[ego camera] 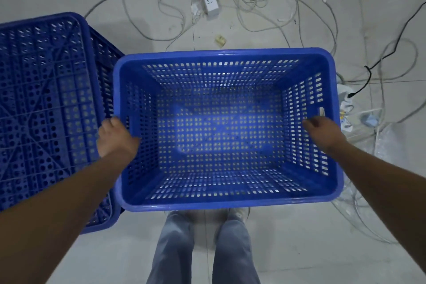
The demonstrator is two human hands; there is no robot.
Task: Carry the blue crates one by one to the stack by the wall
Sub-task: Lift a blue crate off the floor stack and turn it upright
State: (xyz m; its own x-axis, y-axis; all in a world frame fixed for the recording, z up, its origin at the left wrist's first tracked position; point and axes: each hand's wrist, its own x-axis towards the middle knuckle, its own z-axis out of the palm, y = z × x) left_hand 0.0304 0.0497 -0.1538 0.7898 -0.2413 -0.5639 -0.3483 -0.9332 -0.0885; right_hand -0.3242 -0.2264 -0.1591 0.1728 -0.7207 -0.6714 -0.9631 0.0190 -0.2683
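An empty blue perforated crate (226, 202) is held upright in front of me, above my legs and shoes. My left hand (116, 137) grips its left rim at the handle slot. My right hand (322, 130) grips the right rim, fingers reaching into the right wall's handle slot. A second blue crate (46, 104) stands upside down on the floor at the left, its ribbed bottom facing up, right beside the held crate. No wall or stack is in view.
Tangled grey cables (253, 7) and a white power strip (211, 4) lie on the tiled floor ahead. A black cable (391, 48) runs at the right above a white plastic bag (345, 108). A small yellowish scrap (220, 40) lies near the crate's far edge.
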